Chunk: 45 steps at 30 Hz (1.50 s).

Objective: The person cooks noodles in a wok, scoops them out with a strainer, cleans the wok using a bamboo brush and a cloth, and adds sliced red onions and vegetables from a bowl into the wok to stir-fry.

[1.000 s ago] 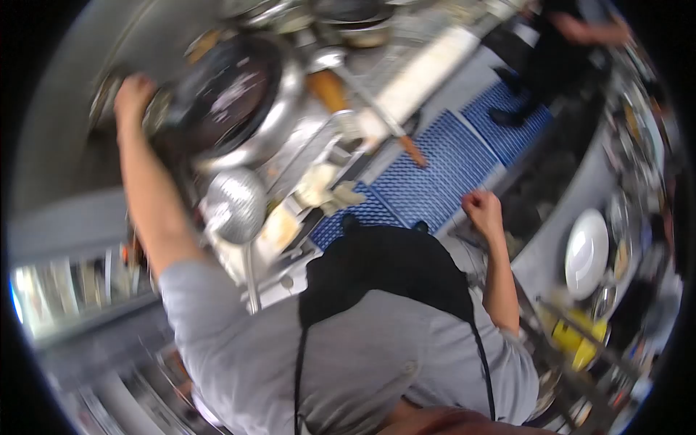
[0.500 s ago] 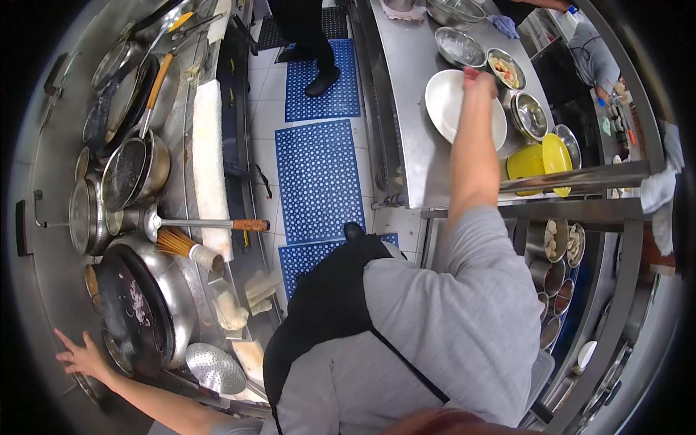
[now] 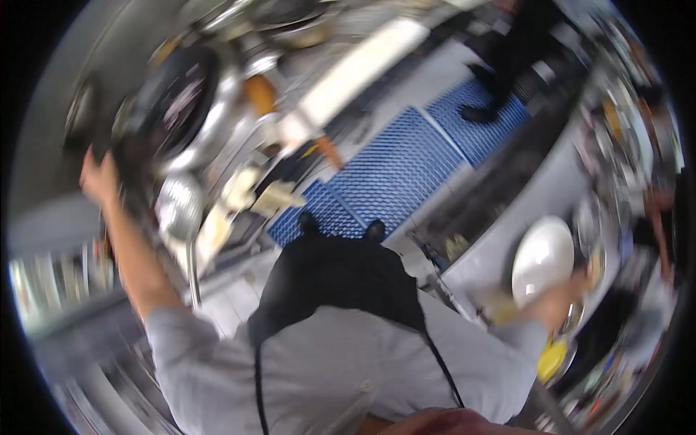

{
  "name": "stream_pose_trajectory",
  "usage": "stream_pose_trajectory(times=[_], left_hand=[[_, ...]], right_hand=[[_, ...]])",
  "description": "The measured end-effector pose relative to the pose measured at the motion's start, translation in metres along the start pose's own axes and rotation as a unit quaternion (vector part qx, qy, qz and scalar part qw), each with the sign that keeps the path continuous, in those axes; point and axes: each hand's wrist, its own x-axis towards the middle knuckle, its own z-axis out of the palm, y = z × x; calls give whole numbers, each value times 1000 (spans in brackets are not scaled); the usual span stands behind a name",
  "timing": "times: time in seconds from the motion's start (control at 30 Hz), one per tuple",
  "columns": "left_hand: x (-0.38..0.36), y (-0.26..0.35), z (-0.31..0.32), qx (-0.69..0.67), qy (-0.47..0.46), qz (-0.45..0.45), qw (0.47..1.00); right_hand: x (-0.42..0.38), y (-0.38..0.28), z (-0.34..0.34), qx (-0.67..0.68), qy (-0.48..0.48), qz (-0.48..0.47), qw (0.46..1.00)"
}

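Note:
The frame is blurred by motion. Out to the left, my left hand point(image 3: 100, 175) is over the stove side, its fingers apart and nothing held. It is nearest to a dark round pan point(image 3: 177, 101) and a perforated ladle point(image 3: 180, 206). On the right, my right hand point(image 3: 573, 286) is smeared at the edge of a large white oval dish point(image 3: 542, 261) on the steel counter; its fingers cannot be made out. Just below that hand lies a yellow container point(image 3: 552, 361).
Blue perforated mats point(image 3: 402, 170) cover the floor between stove and counter. Another person in dark clothes point(image 3: 518, 54) stands on the far mat. A long white strip point(image 3: 366, 71) runs along the stove edge. Metal bowls point(image 3: 586, 217) sit beside the dish.
The whole view has swung round, so the stove shows at the upper left and the counter at the lower right. My right hand stays by the dish; my left hand remains open.

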Motion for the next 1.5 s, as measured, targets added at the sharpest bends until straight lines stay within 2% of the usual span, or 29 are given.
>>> stream_pose_trajectory(times=[0.03, 0.1, 0.17, 0.27, 0.37, 0.4, 0.43, 0.5, 0.53, 0.63, 0.67, 0.77, 0.83, 0.87, 0.9, 0.93, 0.97, 1.03, 1.07, 1.13, 1.17, 1.2, 1.27, 1.33, 1.43, 1.5], left_hand=[[-1, 0, 15, -39, 14, -30, 999], [-8, -10, 38, -50, 26, 3, 998], [-18, 8, 56, -79, 41, 19, 996], [-43, 33, 83, -135, -21, 22, 990], [-65, 60, 113, -158, -123, 31, 979], [-71, 69, 120, -154, -132, 30, 979], [-71, 76, 124, -162, -191, 14, 968], [-69, 81, 133, -124, -195, 7, 973], [-66, 80, 137, -135, -209, -2, 969], [-60, 79, 144, -154, -239, -24, 959], [-61, 83, 139, -148, -240, -31, 959], [-61, 104, 94, -140, -197, -37, 970], [-68, 121, 63, -171, -180, -28, 968], [-66, 122, 68, -167, -199, -53, 964], [-66, 117, 91, -157, -209, -60, 963], [-64, 110, 114, -161, -223, -67, 959], [-63, 102, 126, -163, -235, -74, 955], [-57, 103, 107, -150, -221, -60, 962], [-55, 104, 89, -165, -228, -51, 958], [-56, 102, 92, -190, -200, -50, 960], [-58, 98, 106, -196, -189, -61, 960], [-58, 92, 120, -185, -220, -65, 955], [-67, 97, 126, -175, -221, -62, 958], [-75, 101, 124, -181, -212, -67, 958], [-82, 103, 136, -178, -232, -73, 953], [-81, 100, 144, -186, -217, -72, 955]], right_hand=[[-12, -7, 14, -10, 40, -11, 999], [-44, -10, 50, -38, 100, -53, 993], [-73, -22, 75, -78, 171, -127, 974], [-143, -41, 114, -149, 305, -233, 911], [-210, -52, 147, -205, 418, -266, 844], [-226, -53, 156, -214, 435, -267, 833], [-240, -52, 163, -219, 442, -268, 828], [-255, -48, 175, -214, 433, -273, 832], [-258, -43, 176, -184, 386, -294, 855], [-283, -33, 188, -293, 283, -302, 862], [-305, -22, 203, -177, 202, -303, 915], [-363, 3, 234, -167, -2, -216, 962], [-368, 34, 246, -177, -190, -83, 962], [-373, 53, 254, -186, -296, 15, 937], [-404, 73, 271, -148, -355, 65, 921], [-435, 87, 292, -96, -442, 187, 872], [-465, 104, 308, -78, -475, 231, 846], [-526, 138, 339, -53, -533, 316, 783], [-593, 135, 358, -68, -516, 301, 799], [-646, 159, 384, -48, -545, 408, 731], [-671, 176, 397, -62, -556, 409, 721], [-703, 185, 410, -81, -578, 403, 705], [-751, 201, 433, -146, -608, 388, 677], [-821, 198, 454, -140, -628, 391, 658], [-880, 240, 491, -199, -681, 361, 606], [-923, 278, 510, -220, -686, 340, 604]])
